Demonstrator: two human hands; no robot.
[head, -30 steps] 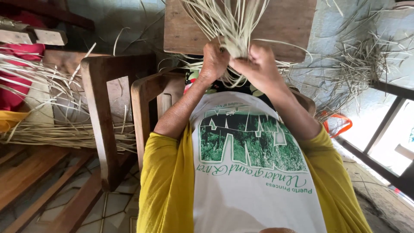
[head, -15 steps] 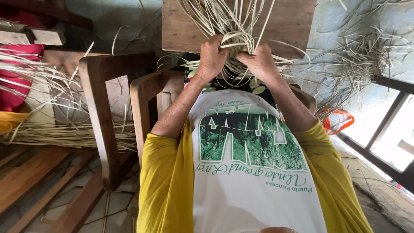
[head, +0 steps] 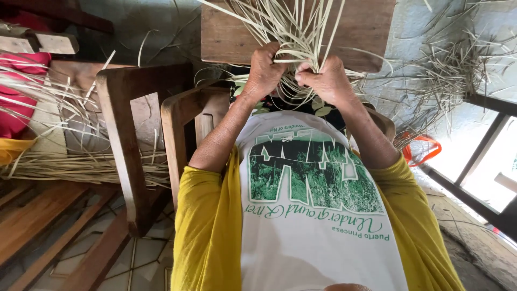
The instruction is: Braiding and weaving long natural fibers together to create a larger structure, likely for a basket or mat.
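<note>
Strips (head: 293,32): a bundle of pale, dried, flat plant strips, gathered at chest height in front of the person and fanning upward across a wooden board (head: 371,32). Left hand (head: 265,67): fingers curled tight around the gathered end of the strips, knuckles up. Right hand (head: 326,78): closed on the same bundle just beside the left, thumb and fingers pinching several strips at the gathering point; the two hands nearly touch (whether they actually meet cannot be told through the strips). Loose ends hang below the hands and trail over the person's lap. Shirt (head: 318,215): white front with a green print, yellow sleeves, filling the lower middle of the view. Chair (head: 132,134): dark wood, standing to the left of the person, its arm just beside the left forearm. More strips (head: 70,164): a long loose sheaf lying across the chair and the boards at far left. Red cloth (head: 21,102): at the left edge, behind that sheaf. Scattered strips (head: 458,70): a tangle on the grey floor at upper right, well apart from the hands. Orange loop (head: 423,151): near the right elbow, partly hidden.
</note>
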